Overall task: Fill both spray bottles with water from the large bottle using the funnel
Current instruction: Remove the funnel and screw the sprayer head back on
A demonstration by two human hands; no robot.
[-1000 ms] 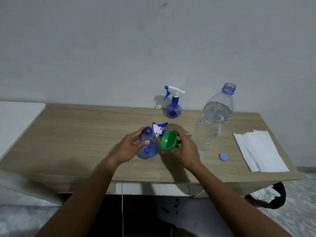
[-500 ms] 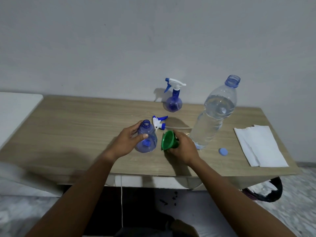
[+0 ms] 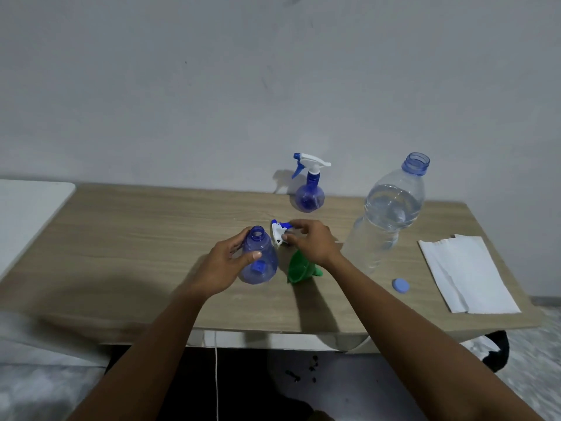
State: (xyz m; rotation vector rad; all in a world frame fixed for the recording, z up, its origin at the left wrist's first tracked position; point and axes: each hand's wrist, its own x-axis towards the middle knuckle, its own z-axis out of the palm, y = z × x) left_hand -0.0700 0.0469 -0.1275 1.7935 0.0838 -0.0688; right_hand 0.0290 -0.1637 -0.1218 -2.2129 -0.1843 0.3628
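Observation:
My left hand grips an uncapped blue spray bottle standing on the wooden table. Just right of it, my right hand pinches the white and blue spray head lying on the table. The green funnel lies on its side below my right wrist, with no hand on it. A second spray bottle with its head on stands at the back by the wall. The large clear water bottle stands open at the right, partly filled.
A small blue cap lies on the table right of the funnel. White paper towels lie near the table's right edge. A white surface adjoins the table at the left. A dark bag hangs below the right corner.
My right hand let go of the funnel, which now lies on the table, and moved up to the loose spray head. My left hand stayed on the open bottle.

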